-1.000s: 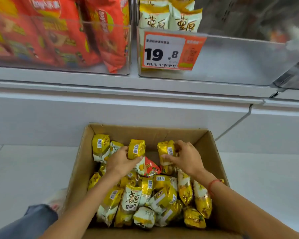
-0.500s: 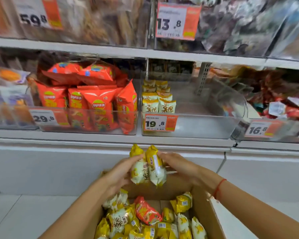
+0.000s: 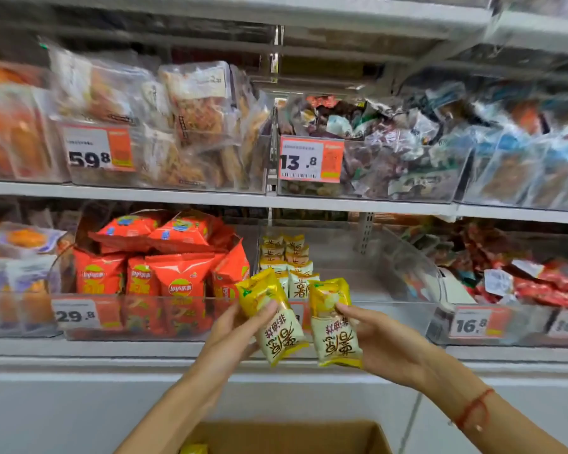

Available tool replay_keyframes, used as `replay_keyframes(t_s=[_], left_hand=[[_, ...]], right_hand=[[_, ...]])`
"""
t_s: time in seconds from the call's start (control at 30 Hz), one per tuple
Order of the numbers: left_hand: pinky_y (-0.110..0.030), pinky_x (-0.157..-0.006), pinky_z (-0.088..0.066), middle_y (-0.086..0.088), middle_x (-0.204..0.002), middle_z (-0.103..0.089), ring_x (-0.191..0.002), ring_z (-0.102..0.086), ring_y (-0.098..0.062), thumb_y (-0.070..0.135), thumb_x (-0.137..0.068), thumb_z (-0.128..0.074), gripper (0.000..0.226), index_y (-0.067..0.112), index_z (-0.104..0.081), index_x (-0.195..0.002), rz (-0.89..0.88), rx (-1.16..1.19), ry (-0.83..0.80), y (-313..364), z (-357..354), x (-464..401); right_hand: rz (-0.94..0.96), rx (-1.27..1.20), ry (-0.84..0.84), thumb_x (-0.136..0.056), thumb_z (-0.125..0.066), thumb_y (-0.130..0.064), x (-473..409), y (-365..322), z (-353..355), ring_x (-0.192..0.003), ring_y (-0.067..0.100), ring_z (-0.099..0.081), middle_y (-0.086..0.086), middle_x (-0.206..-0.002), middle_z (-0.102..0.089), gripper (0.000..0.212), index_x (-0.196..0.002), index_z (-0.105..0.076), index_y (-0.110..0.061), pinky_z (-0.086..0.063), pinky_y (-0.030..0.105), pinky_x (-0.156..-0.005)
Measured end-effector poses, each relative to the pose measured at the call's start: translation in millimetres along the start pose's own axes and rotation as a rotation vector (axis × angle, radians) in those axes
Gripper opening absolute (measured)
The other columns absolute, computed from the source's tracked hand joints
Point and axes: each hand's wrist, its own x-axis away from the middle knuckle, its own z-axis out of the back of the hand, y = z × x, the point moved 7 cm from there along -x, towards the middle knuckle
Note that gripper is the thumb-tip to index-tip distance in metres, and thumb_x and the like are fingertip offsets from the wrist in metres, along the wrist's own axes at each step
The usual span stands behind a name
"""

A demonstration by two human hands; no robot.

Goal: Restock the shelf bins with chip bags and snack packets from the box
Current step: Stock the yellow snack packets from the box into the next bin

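My left hand (image 3: 232, 335) grips a yellow and white snack packet (image 3: 271, 317), held upside down and tilted. My right hand (image 3: 384, 345) grips a second matching packet (image 3: 333, 326) beside it. Both packets hang in front of the clear shelf bin (image 3: 391, 290), which holds a few rows of the same packets (image 3: 289, 263) along its left side. The cardboard box (image 3: 295, 435) shows only its far rim at the bottom edge, with one yellow packet (image 3: 194, 448) peeking out.
A bin of red chip bags (image 3: 164, 273) stands left of the target bin, tagged 29.8. A bin of red packets (image 3: 532, 283) tagged 16.8 sits to the right. The shelf above carries clear bags of snacks (image 3: 184, 126) and dark packets (image 3: 391, 149).
Both hands lifted a packet each out of the box and rose to the front of the bin. The view tilted up from the box to the shelves.
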Motion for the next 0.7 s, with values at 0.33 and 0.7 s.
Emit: replay_keyframes(t_s=[0.33,0.7], left_hand=[[-0.022,-0.082,-0.048,0.013,-0.094,-0.073,-0.088,-0.066,0.002,0.04,-0.069,-0.074,0.041,0.025,-0.063,-0.105,-0.237,-0.117,0.206,34,-8,-58],[-0.039,-0.097,-0.044,0.004,-0.106,-0.063,-0.104,-0.059,-0.015,0.052,-0.08,-0.062,0.054,0.016,-0.047,-0.118,-0.231,-0.399,0.258,15,-44,-161]], right_hand=[[0.071,-0.047,0.303,-0.088,-0.059,-0.038,-23,-80,56,-0.087,0.024,-0.07,0.013,-0.108,-0.07,0.038,-0.111,-0.065,-0.01,-0.06,0.029,-0.064],[0.105,0.835,0.775,-0.068,-0.082,-0.039,-100,-139,147,-0.067,0.005,-0.058,0.001,-0.083,-0.064,0.047,-0.096,-0.063,-0.008,-0.046,0.011,-0.051]])
